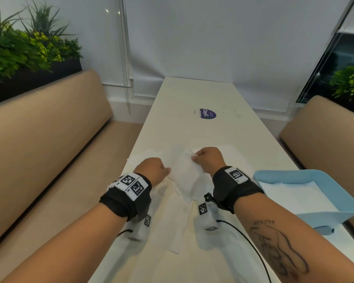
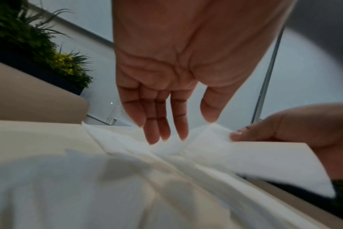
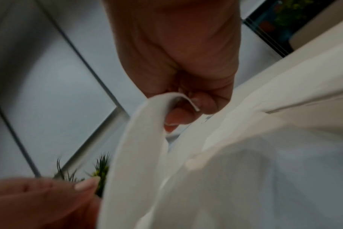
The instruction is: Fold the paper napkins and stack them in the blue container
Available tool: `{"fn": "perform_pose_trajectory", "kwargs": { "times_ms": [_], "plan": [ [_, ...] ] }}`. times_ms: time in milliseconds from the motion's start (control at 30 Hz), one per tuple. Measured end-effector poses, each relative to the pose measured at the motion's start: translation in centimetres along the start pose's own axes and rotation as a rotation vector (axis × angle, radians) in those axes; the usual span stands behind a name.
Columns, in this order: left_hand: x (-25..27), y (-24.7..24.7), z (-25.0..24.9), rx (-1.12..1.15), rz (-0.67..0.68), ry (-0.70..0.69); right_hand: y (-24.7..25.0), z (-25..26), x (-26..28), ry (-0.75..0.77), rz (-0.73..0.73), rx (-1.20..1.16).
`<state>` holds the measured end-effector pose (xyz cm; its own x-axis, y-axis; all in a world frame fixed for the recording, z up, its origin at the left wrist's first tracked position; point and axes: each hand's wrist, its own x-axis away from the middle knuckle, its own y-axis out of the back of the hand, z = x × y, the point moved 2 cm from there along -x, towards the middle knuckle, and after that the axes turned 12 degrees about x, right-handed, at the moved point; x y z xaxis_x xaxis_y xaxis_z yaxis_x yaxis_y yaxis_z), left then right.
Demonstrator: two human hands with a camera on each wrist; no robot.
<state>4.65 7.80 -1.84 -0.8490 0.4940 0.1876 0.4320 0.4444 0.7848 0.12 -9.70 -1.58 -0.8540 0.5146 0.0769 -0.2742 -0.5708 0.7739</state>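
On the white table (image 1: 194, 92) lie several white paper napkins (image 1: 170, 223), overlapping under my wrists. My right hand (image 1: 198, 158) pinches the edge of one napkin (image 1: 187, 176) and holds it lifted and bent over; in the right wrist view the right hand (image 3: 186, 111) is curled round the napkin's (image 3: 139, 155) corner. My left hand (image 1: 155, 170) hovers just left of it. In the left wrist view the left hand (image 2: 186, 128) has straight fingers (image 2: 157, 136) pointing down, their tips at the napkin (image 2: 264, 158). The blue container (image 1: 335, 213) stands to the right with napkins (image 1: 294, 195) inside.
A round purple sticker (image 1: 205, 113) lies further up the table. Tan benches flank the table on the left (image 1: 39, 144) and right (image 1: 325, 129), with green plants (image 1: 25, 45) behind. A black cable (image 1: 249, 242) runs across the near table.
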Motion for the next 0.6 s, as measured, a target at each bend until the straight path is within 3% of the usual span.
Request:
{"fn": "perform_pose_trajectory", "kwargs": {
  "times_ms": [100,267,367,467,600],
  "plan": [
    [-0.4,0.6,-0.2,0.157,0.018,0.119,1.0,0.0,0.9,-0.033,0.010,-0.285],
    [0.5,0.2,-1.6,0.862,0.123,0.216,2.1,0.3,2.9,-0.002,0.103,-0.536],
    [0.4,0.0,-2.1,1.218,-0.033,0.125,2.2,0.0,4.1,0.017,0.189,-0.509],
    [0.8,0.4,-2.7,1.205,-0.068,-0.029,2.6,-0.6,5.4,0.036,0.280,-0.427],
    [2.3,0.4,-3.8,1.073,0.105,-0.153,3.5,-1.0,6.3,0.011,0.253,-0.547]
  ]
}}
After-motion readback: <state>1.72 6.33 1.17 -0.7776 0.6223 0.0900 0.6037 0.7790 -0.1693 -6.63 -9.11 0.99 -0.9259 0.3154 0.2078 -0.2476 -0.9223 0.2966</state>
